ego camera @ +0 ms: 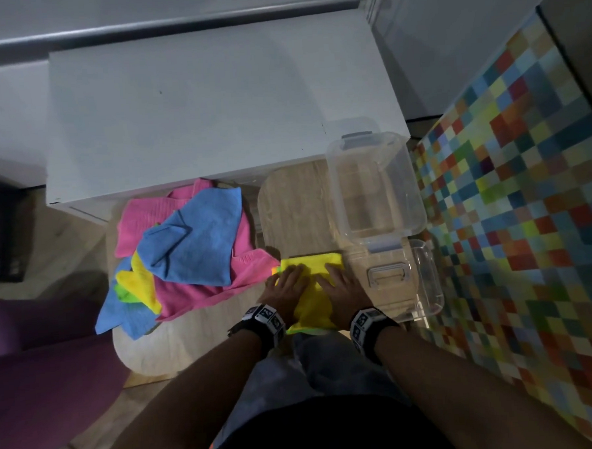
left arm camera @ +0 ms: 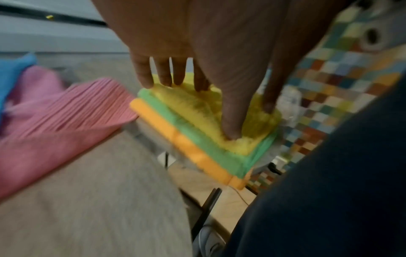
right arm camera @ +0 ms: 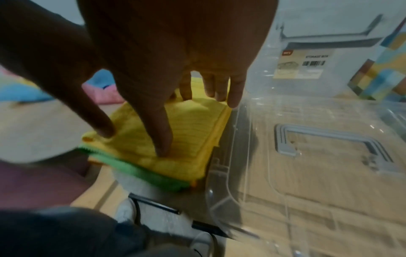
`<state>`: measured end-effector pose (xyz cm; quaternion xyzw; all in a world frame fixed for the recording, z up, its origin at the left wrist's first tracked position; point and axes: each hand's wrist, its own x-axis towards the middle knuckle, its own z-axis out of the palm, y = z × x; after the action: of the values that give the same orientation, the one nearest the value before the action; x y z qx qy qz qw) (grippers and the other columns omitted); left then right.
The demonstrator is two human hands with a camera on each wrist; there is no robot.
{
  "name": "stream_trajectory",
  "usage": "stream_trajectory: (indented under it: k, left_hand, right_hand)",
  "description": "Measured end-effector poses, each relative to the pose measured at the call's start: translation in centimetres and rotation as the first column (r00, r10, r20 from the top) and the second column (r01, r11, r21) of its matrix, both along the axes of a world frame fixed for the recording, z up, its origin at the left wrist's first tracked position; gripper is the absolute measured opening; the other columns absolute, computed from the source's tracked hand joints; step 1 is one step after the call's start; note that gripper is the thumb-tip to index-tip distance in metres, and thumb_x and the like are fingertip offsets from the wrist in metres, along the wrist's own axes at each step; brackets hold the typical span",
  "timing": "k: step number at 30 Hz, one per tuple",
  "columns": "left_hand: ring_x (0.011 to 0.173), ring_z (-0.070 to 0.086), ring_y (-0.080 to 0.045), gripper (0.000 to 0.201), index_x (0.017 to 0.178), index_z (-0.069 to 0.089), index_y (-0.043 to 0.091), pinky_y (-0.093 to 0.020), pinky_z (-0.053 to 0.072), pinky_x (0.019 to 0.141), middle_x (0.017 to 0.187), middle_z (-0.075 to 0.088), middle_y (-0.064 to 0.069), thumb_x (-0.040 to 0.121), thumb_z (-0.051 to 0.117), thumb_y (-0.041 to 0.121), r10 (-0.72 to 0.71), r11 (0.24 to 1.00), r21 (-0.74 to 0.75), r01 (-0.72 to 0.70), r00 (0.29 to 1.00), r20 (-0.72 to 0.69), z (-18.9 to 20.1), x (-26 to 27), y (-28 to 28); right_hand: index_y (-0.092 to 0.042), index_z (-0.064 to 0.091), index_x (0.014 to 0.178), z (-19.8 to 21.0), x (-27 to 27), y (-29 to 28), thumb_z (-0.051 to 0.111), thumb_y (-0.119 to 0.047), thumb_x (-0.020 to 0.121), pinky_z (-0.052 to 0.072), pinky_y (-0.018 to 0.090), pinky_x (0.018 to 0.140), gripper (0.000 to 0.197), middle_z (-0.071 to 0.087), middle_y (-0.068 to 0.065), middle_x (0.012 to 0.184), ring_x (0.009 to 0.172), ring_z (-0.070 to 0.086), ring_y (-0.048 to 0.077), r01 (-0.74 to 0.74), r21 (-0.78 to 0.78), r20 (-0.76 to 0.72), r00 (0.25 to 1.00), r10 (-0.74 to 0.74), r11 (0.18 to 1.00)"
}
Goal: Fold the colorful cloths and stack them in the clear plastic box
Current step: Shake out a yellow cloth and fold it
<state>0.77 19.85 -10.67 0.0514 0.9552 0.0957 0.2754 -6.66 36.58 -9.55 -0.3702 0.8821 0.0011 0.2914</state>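
A folded yellow cloth (ego camera: 310,268) tops a small stack over a green cloth (left arm camera: 197,139) and an orange cloth (left arm camera: 175,137) at the front edge of the wooden table (ego camera: 293,207). My left hand (ego camera: 285,281) lies flat on the stack's left half, its fingers (left arm camera: 162,74) straight. On the right half my right hand (ego camera: 342,283) presses down, fingers (right arm camera: 219,87) spread. The clear plastic box (ego camera: 413,197) stands open and empty behind the stack. Its lid (ego camera: 424,279) lies just right of my right hand. A loose pile of pink, blue, yellow and green cloths (ego camera: 186,250) sits to the left.
A white cabinet (ego camera: 213,108) stands behind the two wooden tabletops. A purple cushion (ego camera: 37,358) is at the left. A colourful checkered surface (ego camera: 527,212) runs along the right. My knees are under the table's front edge.
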Motion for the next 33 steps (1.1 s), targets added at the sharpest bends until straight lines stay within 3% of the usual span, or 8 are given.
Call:
stream_trajectory:
  k: [4,8,13,16,21,25,29,33]
  left_hand:
    - [0.148,0.002,-0.034,0.094,0.153,0.007,0.015,-0.054,0.008,0.117,0.161,-0.002,-0.011,0.082,0.067,0.029,0.008,0.997,-0.08,-0.007,1.0,0.005,-0.8,0.2,-0.3]
    - [0.145,0.014,-0.04,0.096,0.151,0.021,0.012,-0.055,0.011,0.115,0.158,0.015,-0.017,0.075,0.071,0.042,0.024,0.998,-0.05,-0.027,0.998,-0.064,-0.9,-0.1,0.0]
    - [0.147,-0.008,-0.035,0.108,0.153,-0.004,0.017,-0.054,-0.002,0.117,0.159,-0.013,-0.013,0.078,0.066,0.052,0.037,0.997,-0.071,-0.037,0.999,0.005,-1.3,0.3,-0.5]
    - [0.148,-0.001,-0.032,0.114,0.153,0.0,0.021,-0.052,0.007,0.119,0.161,-0.006,-0.008,0.071,0.064,0.067,0.205,0.978,0.034,-0.205,0.979,0.01,-0.8,0.6,-0.5]
    - [0.121,0.048,-0.033,0.084,0.138,0.036,0.017,-0.046,0.042,0.101,0.136,0.046,-0.014,0.079,0.042,0.077,0.809,0.58,0.126,-0.805,0.587,0.028,0.1,0.4,-0.7]
    - [0.121,0.054,-0.035,0.093,0.143,0.039,0.015,-0.046,0.042,0.103,0.137,0.052,-0.018,0.079,0.029,0.082,0.767,0.457,0.058,-0.888,0.426,0.48,-2.5,0.2,-1.2]
    - [0.118,0.055,-0.035,0.076,0.136,0.046,0.011,-0.042,0.042,0.098,0.133,0.054,-0.017,0.087,0.037,0.069,0.771,0.483,0.076,-0.872,0.465,0.435,-3.5,-0.3,-0.5]
    - [0.119,0.054,-0.033,0.064,0.134,0.047,0.01,-0.042,0.042,0.099,0.133,0.054,-0.015,0.091,0.045,0.058,0.793,0.464,0.111,-0.879,0.468,0.39,-2.6,-1.0,-0.5]
  right_hand:
    - [-0.019,0.048,0.131,-1.2,0.2,1.1,0.068,-0.058,0.065,0.05,0.057,0.089,0.08,0.053,0.022,0.135,0.113,0.059,0.044,-0.045,0.017,0.062,0.997,0.044,0.999]
    - [-0.018,0.061,0.119,-0.1,-0.5,0.1,0.067,-0.042,0.058,0.048,0.053,0.094,0.066,0.052,0.019,0.135,0.113,0.056,0.044,0.033,-0.136,0.058,0.998,-0.025,0.99]
    - [-0.021,0.035,0.147,-0.9,-1.3,1.0,0.067,-0.042,0.075,0.037,0.053,0.104,0.081,0.019,0.014,0.158,0.141,0.023,0.041,0.095,-0.05,0.065,0.994,-0.092,0.994]
    - [-0.019,0.053,0.133,-0.8,-1.6,1.6,0.066,-0.041,0.073,0.041,0.048,0.1,0.065,0.037,0.013,0.149,0.132,0.04,0.038,0.217,-0.209,0.012,0.976,-0.22,0.954]
    - [-0.013,0.05,0.124,-0.6,-2.8,3.1,0.061,-0.035,0.079,0.041,0.048,0.092,0.051,0.049,0.017,0.125,0.115,0.046,0.038,0.699,-0.176,-0.088,0.69,-0.718,0.693]
    - [-0.016,0.032,0.144,-1.8,-3.2,4.4,0.057,-0.03,0.087,0.038,0.048,0.103,0.064,0.034,0.013,0.149,0.131,0.038,0.036,0.681,0.003,0.051,0.732,-0.68,0.733]
    - [-0.019,0.028,0.149,-2.7,-2.8,4.6,0.05,-0.027,0.09,0.028,0.043,0.114,0.063,0.022,0.004,0.158,0.144,0.024,0.028,0.601,-0.076,0.133,0.797,-0.589,0.795]
    - [-0.02,0.045,0.133,-2.4,-2.9,4.4,0.05,-0.029,0.087,0.042,0.046,0.103,0.047,0.048,0.009,0.138,0.127,0.046,0.031,0.638,-0.168,0.146,0.77,-0.621,0.751]
